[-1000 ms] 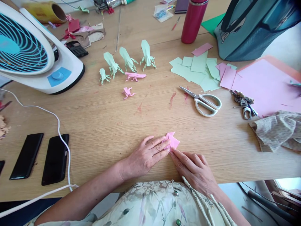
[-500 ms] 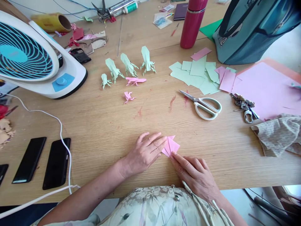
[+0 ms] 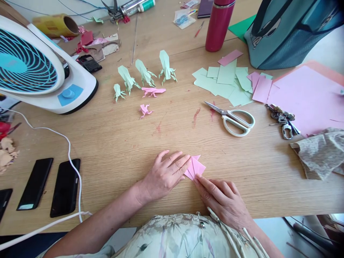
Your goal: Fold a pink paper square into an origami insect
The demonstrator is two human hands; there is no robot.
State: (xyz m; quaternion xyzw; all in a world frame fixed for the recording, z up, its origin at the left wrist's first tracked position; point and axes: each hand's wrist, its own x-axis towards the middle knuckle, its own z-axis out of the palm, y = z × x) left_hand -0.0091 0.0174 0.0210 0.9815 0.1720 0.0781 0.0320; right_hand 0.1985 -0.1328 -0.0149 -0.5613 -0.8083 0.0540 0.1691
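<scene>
Head view, with the upper-left part of a folded pink paper (image 3: 198, 167) hidden beneath the fingertips of the left hand (image 3: 164, 175). Cannot make out its full outline or the number of layers. Cut off by the frame at left: a fan (image 3: 82, 86) and one black phone (image 3: 3, 200); at right, a grey cloth (image 3: 319, 154) and a teal bag (image 3: 279, 50).

Looks small, pale pink and angular, with crease lines running down between neighbouring panels. Lies flat on the surface (image 3: 134, 143), toward its near edge, between both hands and well apart from the scissors (image 3: 227, 114).

Points one sharp tip to the far side, slanting right, and another corner out to the right; narrows at the near end, by the index fingertip of the right hand (image 3: 224, 199). Cannot tell the long axis, with the left side covered.

Left hand palm down, fingers loosely extended onto the paper, thumb out of sight. Right hand with index finger stretched to the near corner, other fingers partly curled; cannot tell whether pinching with the thumb.
</scene>
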